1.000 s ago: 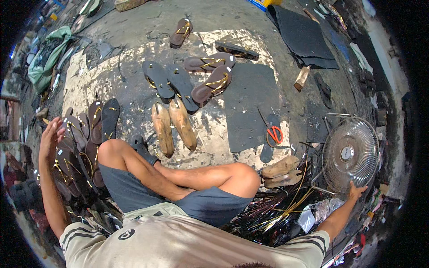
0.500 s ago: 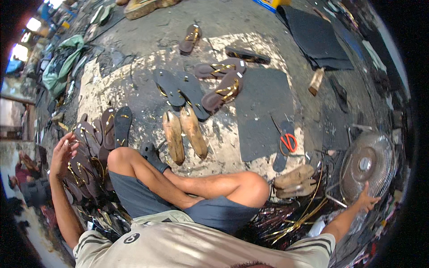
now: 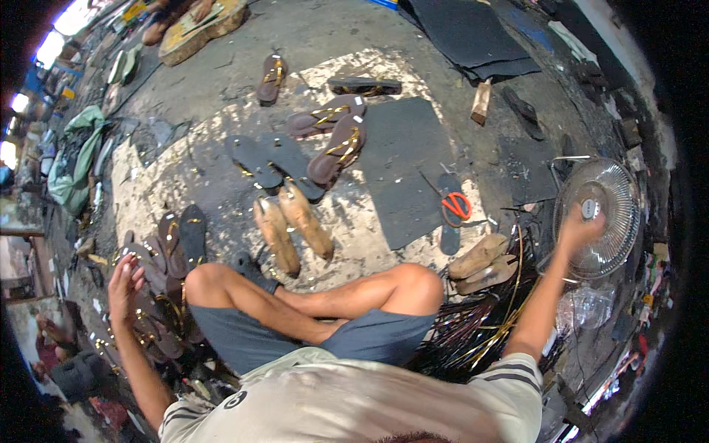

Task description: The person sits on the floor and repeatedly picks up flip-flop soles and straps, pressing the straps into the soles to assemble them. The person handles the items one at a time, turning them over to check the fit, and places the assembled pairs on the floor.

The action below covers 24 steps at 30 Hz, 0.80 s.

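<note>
On the right, my right hand (image 3: 583, 227) is at the front of a round fan (image 3: 624, 221) with a wire grille. Its fingers look curled against the grille by the hub, slightly blurred. My left hand (image 3: 127, 286) is raised at the left, fingers loosely bent and apart, with nothing visible in them. Below and beside it lie several brown sandals (image 3: 168, 235) with gold straps. A dark sole (image 3: 193, 232) lies at the end of that row. Before my crossed legs are two wooden shoe lasts (image 3: 306, 221), with dark sandals (image 3: 255, 159) just beyond.
Orange-handled scissors (image 3: 458, 207) lie by a dark rubber sheet (image 3: 406, 177). Another pair of lasts (image 3: 480, 264) sits near my right knee, beside gold and dark strips (image 3: 491, 325). Folded black sheets (image 3: 469, 37) lie far right. At far left, another person's hand (image 3: 203, 9) is over a wooden block (image 3: 199, 37).
My right hand has gone from the fan's lower edge to the front near its hub. The fan sits higher in view. My left hand stays raised. The whole view has shifted.
</note>
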Each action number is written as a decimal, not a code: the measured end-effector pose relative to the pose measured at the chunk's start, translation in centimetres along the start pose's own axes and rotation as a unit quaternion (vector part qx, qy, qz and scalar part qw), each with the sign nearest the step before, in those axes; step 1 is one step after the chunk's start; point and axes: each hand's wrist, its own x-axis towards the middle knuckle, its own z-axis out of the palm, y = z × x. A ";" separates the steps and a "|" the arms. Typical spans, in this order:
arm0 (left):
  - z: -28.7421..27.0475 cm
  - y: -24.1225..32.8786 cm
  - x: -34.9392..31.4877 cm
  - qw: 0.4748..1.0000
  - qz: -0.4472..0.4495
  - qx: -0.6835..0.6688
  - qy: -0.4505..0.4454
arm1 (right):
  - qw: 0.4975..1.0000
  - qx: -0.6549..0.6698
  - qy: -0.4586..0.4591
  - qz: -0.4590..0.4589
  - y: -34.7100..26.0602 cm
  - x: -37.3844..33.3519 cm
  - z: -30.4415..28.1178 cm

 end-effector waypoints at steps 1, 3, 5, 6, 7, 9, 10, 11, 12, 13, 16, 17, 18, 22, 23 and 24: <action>0.6 -0.5 0.4 1.000 0.009 0.008 0.015 | 0.988 0.131 -0.073 -0.025 -6.6 -2.9 0.7; 3.9 0.3 -0.4 0.997 0.069 0.017 0.032 | 0.882 0.324 -0.342 0.002 -18.9 -10.8 1.9; 2.7 -2.9 -1.3 0.994 0.104 0.004 0.020 | 0.754 0.425 -0.501 0.015 -33.9 -18.6 0.7; 5.1 -3.1 -2.1 0.985 0.154 -0.079 -0.003 | 0.704 0.439 -0.556 0.045 -38.7 -22.2 0.7; 8.9 -2.3 -2.3 0.985 0.172 0.020 -0.013 | 0.747 0.394 -0.528 0.093 -39.5 -25.9 2.5; 13.9 -4.9 -4.0 0.988 0.151 0.015 -0.031 | 0.826 0.352 -0.425 0.113 -45.4 -31.6 0.3; 15.2 -3.5 -7.3 0.968 0.235 0.080 0.025 | 0.789 0.321 -0.502 0.151 -49.2 -32.9 -2.7; 13.2 -6.2 -8.2 0.874 0.366 0.308 0.091 | 0.735 0.258 -0.613 0.133 -53.8 -33.1 -7.7; 14.6 -5.4 -8.4 0.868 0.383 0.305 0.086 | 0.771 0.208 -0.588 0.131 -53.4 -35.1 -6.6; 14.1 -5.4 -9.3 0.868 0.370 0.319 0.092 | 0.714 0.220 -0.642 0.171 -54.8 -35.9 -7.5; 12.0 -7.8 -9.5 0.882 0.334 0.321 0.086 | 0.698 0.309 -0.607 0.218 -53.8 -37.2 -8.1; 17.4 -6.1 -7.1 0.884 0.403 0.238 0.030 | 0.854 0.365 -0.316 0.191 -43.6 -34.4 2.7; 16.8 -6.7 -7.1 0.886 0.393 0.244 0.038 | 0.725 0.473 -0.365 0.343 -43.0 -34.2 1.7; 13.0 -8.0 -7.2 0.901 0.343 0.254 0.075 | 0.181 0.644 -0.374 0.643 -42.3 -30.0 -12.0; 13.5 -6.1 -7.1 0.914 0.348 0.203 0.050 | 0.186 0.652 -0.435 0.592 -41.9 -27.3 -16.8; 14.8 -3.0 -7.5 0.925 0.351 0.145 0.014 | 0.184 0.641 -0.495 0.557 -41.7 -24.8 -22.0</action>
